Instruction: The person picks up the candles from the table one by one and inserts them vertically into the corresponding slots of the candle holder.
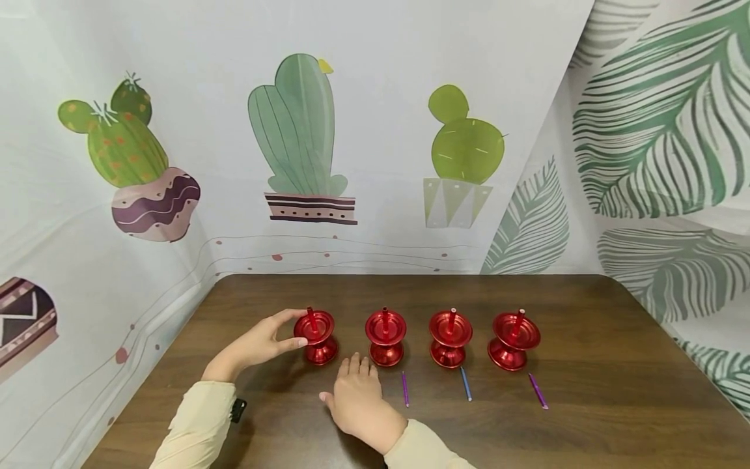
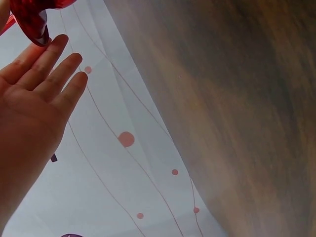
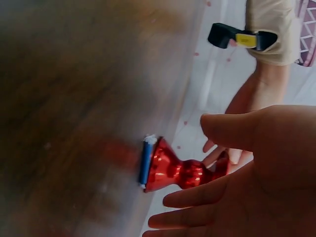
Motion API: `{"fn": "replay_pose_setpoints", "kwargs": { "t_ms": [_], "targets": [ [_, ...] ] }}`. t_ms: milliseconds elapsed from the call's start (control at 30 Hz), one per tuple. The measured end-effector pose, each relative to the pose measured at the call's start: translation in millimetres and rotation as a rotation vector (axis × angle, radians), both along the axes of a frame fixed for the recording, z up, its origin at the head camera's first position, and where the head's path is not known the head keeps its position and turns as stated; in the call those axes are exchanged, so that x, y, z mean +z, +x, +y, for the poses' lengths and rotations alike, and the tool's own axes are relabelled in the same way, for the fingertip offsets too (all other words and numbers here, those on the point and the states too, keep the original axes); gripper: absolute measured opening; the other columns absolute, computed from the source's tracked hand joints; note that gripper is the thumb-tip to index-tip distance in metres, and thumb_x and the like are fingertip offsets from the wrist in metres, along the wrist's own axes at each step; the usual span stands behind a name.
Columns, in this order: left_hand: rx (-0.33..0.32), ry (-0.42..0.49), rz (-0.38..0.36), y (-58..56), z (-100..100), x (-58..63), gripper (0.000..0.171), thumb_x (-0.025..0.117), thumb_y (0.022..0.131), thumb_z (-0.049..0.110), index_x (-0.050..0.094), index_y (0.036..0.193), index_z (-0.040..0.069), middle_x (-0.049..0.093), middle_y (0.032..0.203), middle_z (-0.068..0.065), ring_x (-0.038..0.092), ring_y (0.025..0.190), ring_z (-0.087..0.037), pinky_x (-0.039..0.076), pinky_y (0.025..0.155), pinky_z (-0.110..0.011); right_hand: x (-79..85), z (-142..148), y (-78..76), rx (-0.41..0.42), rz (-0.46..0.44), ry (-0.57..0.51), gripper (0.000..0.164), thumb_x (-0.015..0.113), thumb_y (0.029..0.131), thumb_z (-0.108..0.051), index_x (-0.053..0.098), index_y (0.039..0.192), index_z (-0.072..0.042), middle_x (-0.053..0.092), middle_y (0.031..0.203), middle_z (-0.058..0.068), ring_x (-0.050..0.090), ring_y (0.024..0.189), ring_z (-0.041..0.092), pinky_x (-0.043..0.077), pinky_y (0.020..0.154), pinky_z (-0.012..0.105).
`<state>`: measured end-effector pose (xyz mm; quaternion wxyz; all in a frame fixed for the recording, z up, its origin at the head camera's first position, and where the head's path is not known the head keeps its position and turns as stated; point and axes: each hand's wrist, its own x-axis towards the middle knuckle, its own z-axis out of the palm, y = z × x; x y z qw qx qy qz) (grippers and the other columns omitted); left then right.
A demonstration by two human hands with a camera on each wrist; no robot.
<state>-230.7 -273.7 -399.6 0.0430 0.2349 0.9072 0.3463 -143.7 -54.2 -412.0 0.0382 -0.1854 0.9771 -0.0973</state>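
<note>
The left hand (image 1: 263, 337) pinches a red holder (image 1: 319, 338) between thumb and fingers at its dish rim. The right hand (image 1: 357, 391) hovers or rests, I cannot tell, just nearer than this holder and to its right, fingers straight, gripping nothing. The holder is glossy and waisted, standing on the wood-grained counter (image 1: 597, 384), a blue stick (image 3: 145, 164) beside its base.

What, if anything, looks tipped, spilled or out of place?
Nothing stands out. The four red holders stand upright in a row, the left hand gripping the leftmost; the purple sticks and blue sticks lie in front. No spill or damage shows.
</note>
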Motion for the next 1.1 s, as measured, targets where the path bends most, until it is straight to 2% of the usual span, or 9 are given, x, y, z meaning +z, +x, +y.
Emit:
{"fn": "replay_pose_setpoints", "kwargs": {
  "t_ms": [200,367,433,567,700,1000,1100],
  "targets": [
    [0.001,-0.002,-0.003,-0.9,0.7,-1.2,0.063,0.072,0.086,0.033,0.049,0.136,0.003,0.053,0.136,-0.015,0.041,0.131,-0.039,0.033,0.104,-0.059,-8.1,-5.7,-7.7,-0.063,0.007,0.091,0.069,0.061,0.09,-0.048,0.055,0.127,0.009,0.05,0.135,0.026,0.048,0.125,0.04,0.039,0.103,0.047],
    [-0.005,0.013,-0.008,0.7,1.0,0.1,0.061,0.072,0.086,0.031,0.049,0.135,0.002,0.053,0.135,-0.015,0.042,0.13,-0.039,0.033,0.104,-0.06,-9.4,-9.3,-12.2,-0.04,0.036,0.113,0.065,0.069,0.085,-0.045,0.059,0.122,0.006,0.054,0.129,0.024,0.05,0.122,0.038,0.042,0.1,0.044],
    [-0.006,0.016,-0.008,0.8,0.9,0.4,0.061,0.072,0.086,0.03,0.049,0.135,0.002,0.053,0.135,-0.015,0.042,0.13,-0.039,0.033,0.104,-0.06,-9.3,-10.7,-13.1,-0.026,0.073,0.132,0.059,0.072,0.083,-0.043,0.061,0.117,0.004,0.057,0.122,0.022,0.052,0.117,0.035,0.045,0.095,0.042],
    [-0.01,0.02,-0.007,0.1,0.6,-0.1,0.061,0.072,0.086,0.03,0.049,0.135,0.002,0.053,0.135,-0.016,0.041,0.131,-0.039,0.032,0.104,-0.06,-10.8,-12.7,-15.3,-0.009,0.161,0.158,0.038,0.077,0.079,-0.03,0.063,0.1,-0.002,0.06,0.101,0.013,0.055,0.099,0.026,0.046,0.081,0.037],
    [-0.021,0.026,0.001,-0.6,0.2,-1.0,0.06,0.072,0.086,0.029,0.049,0.135,0.001,0.053,0.135,-0.016,0.042,0.13,-0.039,0.032,0.104,-0.061,-12.5,-13.9,-17.8,-0.007,0.186,0.169,0.026,0.077,0.078,-0.022,0.063,0.093,-0.006,0.056,0.089,0.008,0.052,0.087,0.021,0.042,0.073,0.034],
    [-0.027,0.027,0.012,-1.4,0.1,-1.9,0.06,0.073,0.086,0.029,0.05,0.133,0.001,0.055,0.132,-0.015,0.043,0.129,-0.039,0.033,0.104,-0.06,-13.8,-14.2,-17.3,-0.001,0.216,0.207,0.021,0.073,0.081,-0.022,0.067,0.093,-0.007,0.054,0.086,0.007,0.05,0.083,0.02,0.041,0.071,0.034],
    [-0.023,0.023,0.007,-1.3,0.4,-1.6,0.06,0.073,0.086,0.029,0.049,0.134,0.002,0.054,0.133,-0.015,0.043,0.129,-0.039,0.033,0.104,-0.061,-18.2,-13.7,-19.6,-0.002,0.232,0.187,0.025,0.07,0.084,-0.024,0.068,0.098,-0.003,0.058,0.093,0.01,0.054,0.093,0.025,0.043,0.078,0.037]
  ]
}}
